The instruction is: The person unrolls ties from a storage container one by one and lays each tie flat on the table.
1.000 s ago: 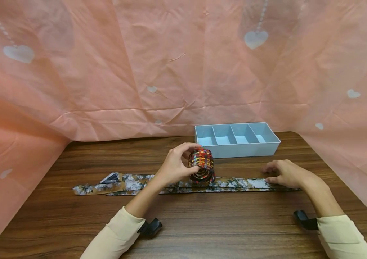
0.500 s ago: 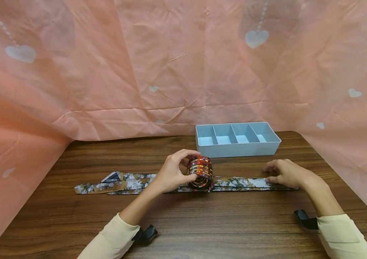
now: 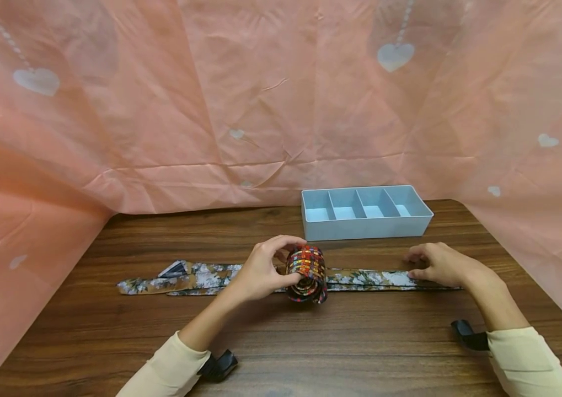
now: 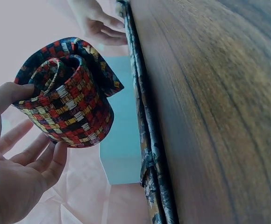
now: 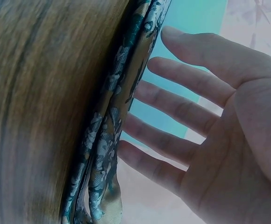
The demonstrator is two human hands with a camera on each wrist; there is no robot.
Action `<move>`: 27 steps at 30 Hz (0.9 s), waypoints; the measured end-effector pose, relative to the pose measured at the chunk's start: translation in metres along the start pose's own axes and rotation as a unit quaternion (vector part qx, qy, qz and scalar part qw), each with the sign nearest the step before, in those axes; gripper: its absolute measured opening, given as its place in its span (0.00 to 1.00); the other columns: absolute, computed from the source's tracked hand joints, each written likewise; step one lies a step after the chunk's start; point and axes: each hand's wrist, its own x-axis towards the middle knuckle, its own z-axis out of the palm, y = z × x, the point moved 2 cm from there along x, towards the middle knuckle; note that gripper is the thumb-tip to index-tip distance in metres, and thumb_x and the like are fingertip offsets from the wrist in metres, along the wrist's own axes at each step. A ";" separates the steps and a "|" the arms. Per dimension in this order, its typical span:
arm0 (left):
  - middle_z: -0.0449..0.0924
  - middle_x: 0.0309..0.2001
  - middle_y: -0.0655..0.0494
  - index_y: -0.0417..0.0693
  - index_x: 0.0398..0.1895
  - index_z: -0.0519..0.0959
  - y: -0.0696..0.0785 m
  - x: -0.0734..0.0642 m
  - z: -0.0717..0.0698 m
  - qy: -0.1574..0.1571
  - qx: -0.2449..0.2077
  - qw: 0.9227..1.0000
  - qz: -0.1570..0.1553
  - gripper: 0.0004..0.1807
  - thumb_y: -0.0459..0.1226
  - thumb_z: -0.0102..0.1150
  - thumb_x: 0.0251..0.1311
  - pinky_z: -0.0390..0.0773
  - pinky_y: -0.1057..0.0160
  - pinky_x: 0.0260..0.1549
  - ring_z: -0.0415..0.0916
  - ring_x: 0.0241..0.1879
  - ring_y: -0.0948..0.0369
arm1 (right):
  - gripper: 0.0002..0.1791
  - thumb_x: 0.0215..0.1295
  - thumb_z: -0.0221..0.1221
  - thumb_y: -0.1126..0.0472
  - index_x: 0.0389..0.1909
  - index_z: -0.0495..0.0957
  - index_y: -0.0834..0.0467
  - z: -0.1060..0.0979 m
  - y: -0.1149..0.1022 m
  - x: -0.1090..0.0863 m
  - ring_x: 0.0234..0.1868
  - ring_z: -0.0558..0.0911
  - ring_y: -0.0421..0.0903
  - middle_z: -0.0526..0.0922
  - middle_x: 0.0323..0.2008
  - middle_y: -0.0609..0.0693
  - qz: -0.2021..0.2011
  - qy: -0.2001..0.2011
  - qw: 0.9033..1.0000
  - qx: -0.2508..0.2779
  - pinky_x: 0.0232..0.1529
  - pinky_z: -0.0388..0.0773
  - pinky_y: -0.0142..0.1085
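My left hand (image 3: 262,273) pinches a rolled-up necktie (image 3: 306,264), woven in red, yellow and black checks, between thumb and fingers. In the left wrist view the rolled necktie (image 4: 72,102) shows its spiral end and a loose pointed flap, held off the table. Behind it a floral necktie (image 3: 360,280), brown with white blooms, lies folded lengthwise across the table. Over that tie's right end is my right hand (image 3: 444,266). The right wrist view shows the right hand (image 5: 219,121) with fingers extended, fingertips right by the floral tie (image 5: 112,130), gripping nothing.
A pale blue box (image 3: 370,228) with several compartments stands at the back right of the wooden table (image 3: 340,342). A peach curtain (image 3: 201,110) with white hearts hangs behind and along both sides. Black camera mounts sit on both wrists.
My left hand has lowered the rolled checked necktie and brought it nearer to me, now in front of the floral tie. The right hand stays nearly still.
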 end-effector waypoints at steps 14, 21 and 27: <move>0.86 0.53 0.47 0.40 0.58 0.81 0.000 -0.002 -0.002 0.004 -0.005 1.000 0.002 0.29 0.29 0.72 0.48 0.84 0.56 0.44 0.82 0.41 0.59 | 0.19 0.64 0.71 0.61 0.49 0.82 0.69 -0.003 -0.019 0.003 0.50 0.85 0.63 0.87 0.46 0.61 -0.042 0.033 0.998 -0.014 0.50 0.81 0.58; 0.84 0.53 0.46 0.41 0.58 0.81 0.004 -0.001 0.001 -0.008 -0.011 1.000 0.008 0.30 0.27 0.71 0.46 0.86 0.56 0.45 0.83 0.47 0.54 | 0.18 0.67 0.69 0.60 0.54 0.82 0.66 -0.002 -0.053 0.006 0.50 0.86 0.58 0.86 0.50 0.59 -0.126 0.062 0.988 0.063 0.47 0.85 0.51; 0.84 0.53 0.48 0.42 0.58 0.81 0.005 -0.001 0.005 -0.014 0.007 1.000 0.017 0.30 0.28 0.71 0.45 0.84 0.56 0.47 0.81 0.50 0.57 | 0.26 0.64 0.72 0.58 0.61 0.79 0.61 0.008 -0.089 0.013 0.49 0.87 0.53 0.86 0.53 0.54 -0.177 0.102 0.971 0.122 0.45 0.86 0.43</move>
